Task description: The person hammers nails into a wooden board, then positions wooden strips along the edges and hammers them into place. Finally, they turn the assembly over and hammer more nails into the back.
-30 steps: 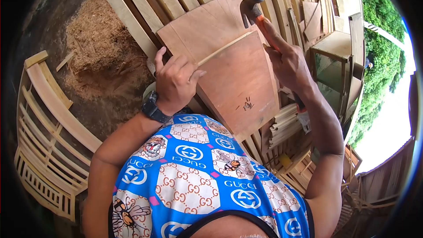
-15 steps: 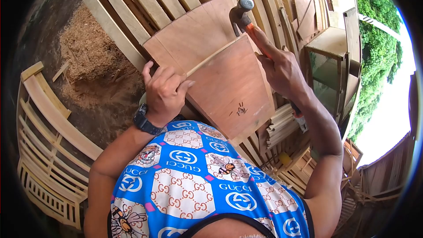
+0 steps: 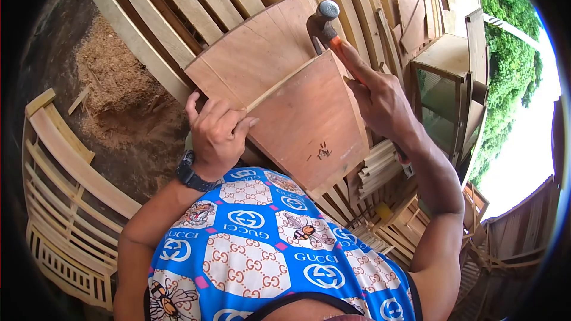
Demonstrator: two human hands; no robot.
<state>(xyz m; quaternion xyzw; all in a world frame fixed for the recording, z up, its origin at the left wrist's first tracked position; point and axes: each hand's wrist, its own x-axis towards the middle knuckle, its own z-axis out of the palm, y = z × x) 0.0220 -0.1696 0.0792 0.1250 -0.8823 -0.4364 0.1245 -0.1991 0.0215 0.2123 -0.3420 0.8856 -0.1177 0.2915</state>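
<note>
A claw hammer [image 3: 324, 21] with a dark head and an orange-and-black handle is in my right hand [image 3: 383, 98]. Its claw hangs by the upper right corner of a trapezoid plywood panel [image 3: 303, 113]. My left hand [image 3: 219, 131] is closed at the left corner of this panel, thumb on top and fingers curled at the edge. Beyond the panel, a second plywood board [image 3: 256, 47] meets it along a thin strip [image 3: 282, 83]. A small heap of nails [image 3: 323, 152] lies on the near panel. Whether a nail stands under my left fingers cannot be seen.
Long wooden slats [image 3: 190, 0] run beneath and behind the boards. A sawdust pile [image 3: 119, 77] covers the ground at left, near a slatted wooden frame [image 3: 71, 172]. At right stand a mesh-sided cabinet [image 3: 443, 83] and stacked corrugated pieces [image 3: 380, 169].
My left hand and the plywood boards have shifted slightly left. The hammer has moved a little left and down, still in my right hand.
</note>
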